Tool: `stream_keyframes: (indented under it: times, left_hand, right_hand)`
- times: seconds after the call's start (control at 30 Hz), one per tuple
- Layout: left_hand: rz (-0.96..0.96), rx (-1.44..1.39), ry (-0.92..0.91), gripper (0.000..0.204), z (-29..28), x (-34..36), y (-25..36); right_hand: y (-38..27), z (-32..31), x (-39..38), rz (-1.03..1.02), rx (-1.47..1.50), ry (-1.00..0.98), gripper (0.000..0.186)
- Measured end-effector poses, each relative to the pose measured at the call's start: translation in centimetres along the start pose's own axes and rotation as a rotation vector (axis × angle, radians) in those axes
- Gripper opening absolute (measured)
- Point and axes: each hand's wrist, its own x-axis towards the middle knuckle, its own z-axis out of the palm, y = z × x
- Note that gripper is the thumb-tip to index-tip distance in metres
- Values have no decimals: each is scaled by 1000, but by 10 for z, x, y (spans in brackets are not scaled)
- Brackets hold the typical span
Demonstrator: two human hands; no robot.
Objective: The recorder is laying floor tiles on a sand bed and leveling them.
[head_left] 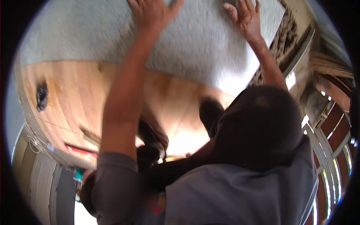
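A large grey speckled sheet (195, 45) covers the upper part of the plank floor. My left hand (153, 13) lies on the sheet at the top of the view, thumb spread apart, its fingertips cut off by the picture's edge. My right hand (247, 18) is farther right on the sheet, fingers spread and nothing visible in it. Both forearms reach forward over the sheet.
The bare light planks (67, 97) hold a black crumpled bag (42, 96), a wooden offcut (90, 137) and a red strip (80, 152). A white cable (37, 144) lies by the left wall. Dark debris (281, 35) borders the sheet's right side. My feet are on the planks.
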Motion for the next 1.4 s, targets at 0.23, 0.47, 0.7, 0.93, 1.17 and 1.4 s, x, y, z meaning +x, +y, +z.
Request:
stream_keyframes:
  times: [0.23, 0.47, 0.7, 0.93, 1.17, 1.4]
  left_hand:
    - [217, 50, 140, 100, -8, -28, 25]
    - [750, -247, -119, 100, -21, -181, 91]
    - [752, -155, -100, 102, -23, -189, 92]
    - [739, -115, -90, 104, -25, -191, 94]
    - [741, -66, -93, 103, -24, -191, 94]
    - [738, -92, -117, 101, -26, -193, 94]
  right_hand:
    - [-28, -31, -109, -153, -9, -59, 69]
    - [-34, -26, -118, -59, -52, -57, 65]
    - [-43, -37, -111, -113, -98, 36, 69]
    - [-50, -27, -104, -191, 5, 57, 74]
    - [-42, -25, -99, -222, -18, 110, 74]
    - [-44, -18, -89, -200, -26, 116, 73]
